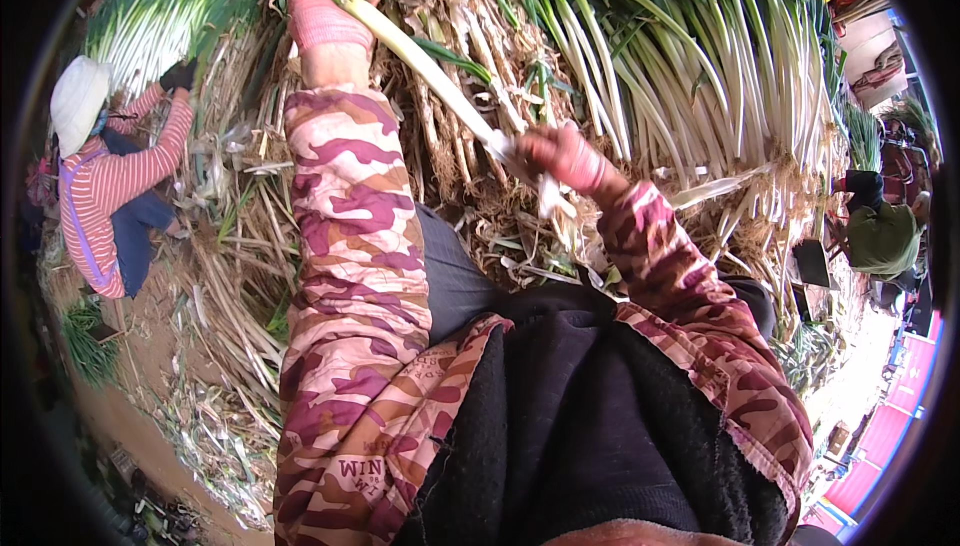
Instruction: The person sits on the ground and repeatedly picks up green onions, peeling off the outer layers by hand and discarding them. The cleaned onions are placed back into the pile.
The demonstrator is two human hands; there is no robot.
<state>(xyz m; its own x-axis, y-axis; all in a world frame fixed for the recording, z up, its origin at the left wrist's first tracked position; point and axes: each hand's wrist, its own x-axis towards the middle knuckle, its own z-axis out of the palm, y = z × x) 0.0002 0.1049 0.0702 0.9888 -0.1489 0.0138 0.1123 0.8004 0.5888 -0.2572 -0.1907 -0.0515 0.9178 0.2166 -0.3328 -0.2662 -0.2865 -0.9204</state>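
My left hand [328, 12], in a pink knit glove, grips a long scallion [427, 70] where its white stalk turns green. The stalk slants down to the right, toward my right hand [566, 157]. There, my right fingers are closed around its lower end, where pale, loose outer skin [551, 197] hangs down. Roots at that end are blurred and partly hidden by my fingers. Beneath the stalk lies a heap of untrimmed scallions [450, 118] with dry brown leaves and roots.
A thick row of pale-stalked scallions [697, 88] lies at the upper right. On the left, a person in a white hat [81, 103] bends over more scallions [142, 36]. Another person in green [885, 238] sits at the far right. Peeled leaf scraps [225, 426] litter the ground.
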